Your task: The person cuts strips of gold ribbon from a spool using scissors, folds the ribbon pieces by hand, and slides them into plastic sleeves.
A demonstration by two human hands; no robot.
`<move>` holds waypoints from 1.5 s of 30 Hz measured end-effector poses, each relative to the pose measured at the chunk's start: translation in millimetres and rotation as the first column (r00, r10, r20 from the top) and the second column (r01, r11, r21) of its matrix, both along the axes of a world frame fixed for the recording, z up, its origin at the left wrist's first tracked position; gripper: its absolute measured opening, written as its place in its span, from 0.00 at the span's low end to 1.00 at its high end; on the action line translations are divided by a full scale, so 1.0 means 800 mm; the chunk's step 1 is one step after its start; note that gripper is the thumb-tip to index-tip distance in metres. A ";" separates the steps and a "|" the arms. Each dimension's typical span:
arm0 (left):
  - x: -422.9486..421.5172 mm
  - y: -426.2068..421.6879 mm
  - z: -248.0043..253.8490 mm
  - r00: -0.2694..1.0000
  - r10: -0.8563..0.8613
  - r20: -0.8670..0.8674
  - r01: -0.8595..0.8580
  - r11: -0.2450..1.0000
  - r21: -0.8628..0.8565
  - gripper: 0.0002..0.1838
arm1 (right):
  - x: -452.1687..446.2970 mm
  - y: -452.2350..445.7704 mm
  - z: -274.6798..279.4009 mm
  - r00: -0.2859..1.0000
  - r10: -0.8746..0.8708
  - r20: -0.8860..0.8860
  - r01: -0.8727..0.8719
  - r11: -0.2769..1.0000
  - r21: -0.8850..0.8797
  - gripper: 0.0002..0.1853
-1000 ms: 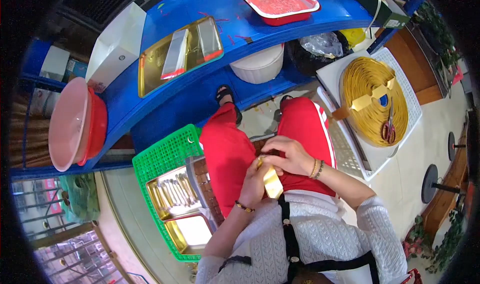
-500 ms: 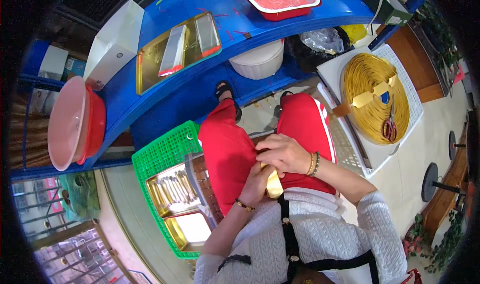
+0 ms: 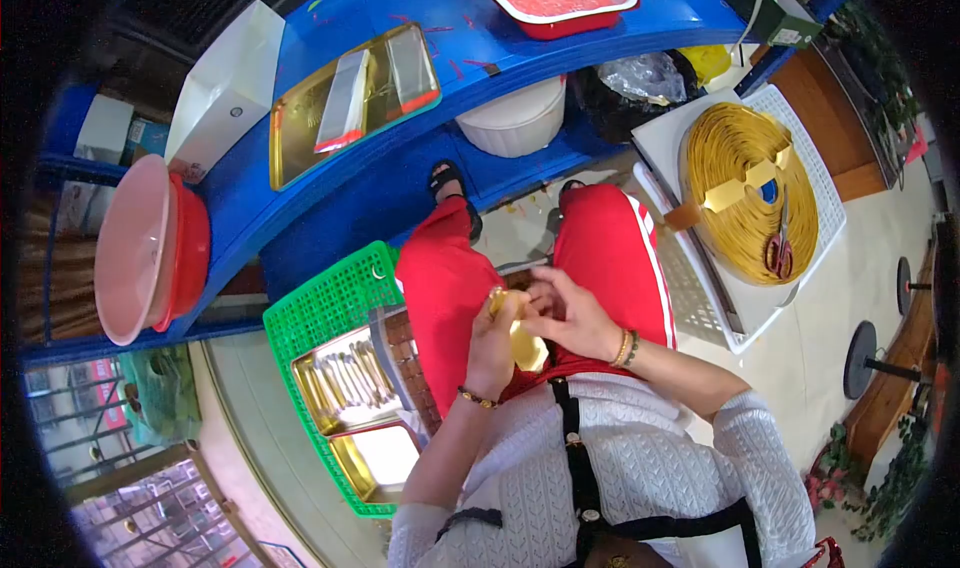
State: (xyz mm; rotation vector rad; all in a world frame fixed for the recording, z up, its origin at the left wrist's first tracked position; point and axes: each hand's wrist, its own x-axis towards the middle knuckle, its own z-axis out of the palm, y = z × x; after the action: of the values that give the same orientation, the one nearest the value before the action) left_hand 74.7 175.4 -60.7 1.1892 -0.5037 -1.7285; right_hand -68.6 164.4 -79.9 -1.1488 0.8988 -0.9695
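Head view: gold piece farther forward

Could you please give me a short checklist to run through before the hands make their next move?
1. Left hand holding the gold piece: ok.
2. Right hand touching the gold piece: cannot tell; its fingers are right beside it.
3. Whole gold piece visible: not ok; fingers cover part.
4. Scissors out of the hands: ok, lying on the gold coil.
5. Green basket beside the left leg: ok.

Gold strip, red trousers (white-striped), green basket
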 end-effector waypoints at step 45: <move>0.034 -0.039 0.016 0.985 0.129 -0.112 -0.139 0.987 -0.086 0.14 | 0.019 -0.046 0.042 0.747 -0.207 -0.631 -0.301 0.742 -0.600 0.07</move>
State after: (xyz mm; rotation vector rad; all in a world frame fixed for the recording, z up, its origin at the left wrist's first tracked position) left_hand 101.9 144.1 -48.3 1.0358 -0.4265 -1.6252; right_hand -53.7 127.4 -46.4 -2.2550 1.0958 -0.8531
